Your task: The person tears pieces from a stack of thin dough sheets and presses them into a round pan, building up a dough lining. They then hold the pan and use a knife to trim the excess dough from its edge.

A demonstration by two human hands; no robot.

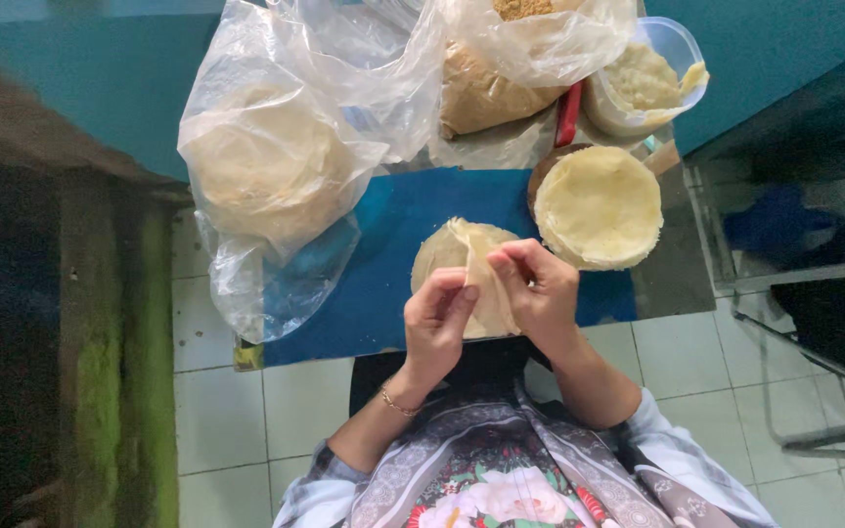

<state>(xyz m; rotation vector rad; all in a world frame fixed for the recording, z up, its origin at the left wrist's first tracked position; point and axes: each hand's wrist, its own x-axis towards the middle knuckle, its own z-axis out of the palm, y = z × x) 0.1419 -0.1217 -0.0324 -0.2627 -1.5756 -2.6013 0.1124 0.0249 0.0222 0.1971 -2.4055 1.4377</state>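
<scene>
Head view: pale, thin round wrapper [454, 256], folded over, pinched by left hand [439, 321] and right hand [538, 286] above blue table [393, 230].

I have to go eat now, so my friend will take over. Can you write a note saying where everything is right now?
Left hand and right hand: both pinch one thin round wrapper, partly folded over the blue table.
Stack of flat wrappers: on the table to the right.
Bagged wrappers: in clear plastic, to the left.
Tub of filling: behind the stack.
Done: fold started.
Left: finish folding this wrapper; the stack is untouched.
</scene>
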